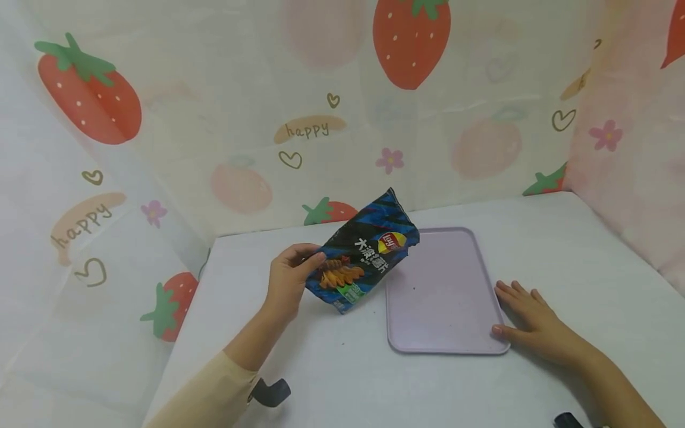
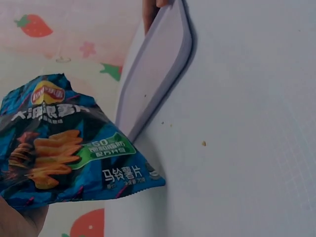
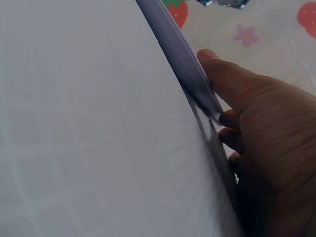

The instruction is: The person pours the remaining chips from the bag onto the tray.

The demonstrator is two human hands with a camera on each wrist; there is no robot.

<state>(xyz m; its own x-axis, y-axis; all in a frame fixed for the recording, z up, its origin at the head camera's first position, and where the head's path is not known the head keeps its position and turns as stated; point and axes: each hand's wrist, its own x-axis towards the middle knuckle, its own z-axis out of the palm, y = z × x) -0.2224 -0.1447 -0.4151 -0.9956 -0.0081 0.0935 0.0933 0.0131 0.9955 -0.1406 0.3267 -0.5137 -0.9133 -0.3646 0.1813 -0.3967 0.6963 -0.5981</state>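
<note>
A blue and black potato chip bag (image 1: 365, 252) with a Lay's logo is held up over the table, tilted, its upper end torn. My left hand (image 1: 293, 274) pinches its lower left edge between thumb and fingers. Flat on the table lies a pale purple tray (image 1: 444, 291), partly behind the bag. At the tray's right edge, my right hand (image 1: 540, 327) rests with fingers spread, the thumb (image 3: 207, 54) over the rim and the other fingers beside it.
Small crumbs (image 2: 204, 143) lie on the white table (image 1: 332, 380) left of the tray, and a dark speck is on the tray. Strawberry-printed curtains (image 1: 241, 89) enclose the table's back and sides. A black piece (image 1: 271, 392) sits at the left wrist.
</note>
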